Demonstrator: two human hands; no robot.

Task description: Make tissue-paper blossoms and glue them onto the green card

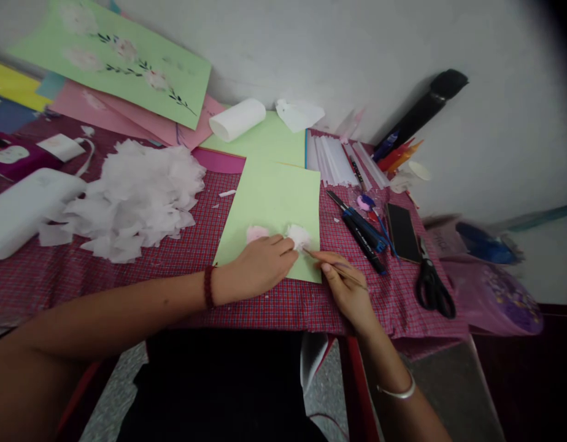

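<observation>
A light green sheet of paper (283,190) lies in front of me, bearing a pink paper flower (256,233) and a white paper flower (298,235). My left hand (265,261) rests over the sheet's lower part, fingers curled together at the white flower's left edge; the thumb is hidden. Between the thumb and fingers of my right hand (345,288) is a thin wooden stick (341,270), perhaps a brush. Its tip meets the lower right edge of the white flower.
White tissue pieces (140,190) are heaped at left beside a white bottle (30,209). A green card with flowers (140,67) leans on the wall. At right lie a cutter (364,227), a black marker (364,245), a phone (403,230) and scissors (433,285). Glue sticks (332,159) lie behind.
</observation>
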